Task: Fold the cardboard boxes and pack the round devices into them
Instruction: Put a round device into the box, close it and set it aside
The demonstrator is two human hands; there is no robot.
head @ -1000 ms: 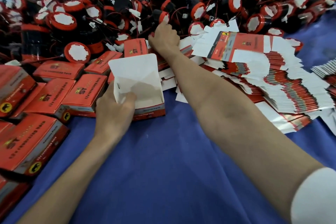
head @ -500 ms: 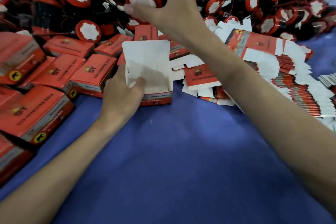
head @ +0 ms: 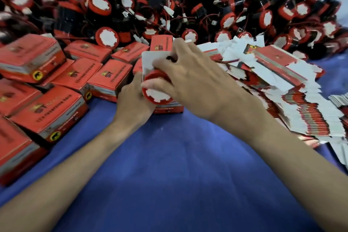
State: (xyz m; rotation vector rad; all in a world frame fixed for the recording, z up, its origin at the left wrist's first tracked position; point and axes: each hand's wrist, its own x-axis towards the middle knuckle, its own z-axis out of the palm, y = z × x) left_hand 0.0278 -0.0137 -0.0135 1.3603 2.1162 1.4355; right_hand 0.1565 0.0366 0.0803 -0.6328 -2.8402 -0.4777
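Blue cloth [head: 169,175] covers the table. Left hand [head: 133,98] grips the one open box [head: 148,62] by its left wall, on the cloth. Right hand [head: 195,81], fingers curled, holds one round device [head: 157,94] at the box's mouth. Roughly ten closed boxes [head: 49,111] lie to the left. The device heap [head: 188,5] behind and the flat blanks [head: 301,103] on the right are too many to count.

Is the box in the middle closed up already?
No, the box has its white lid flap standing open, the left hand grips it, and the right hand holds a round device at its mouth.
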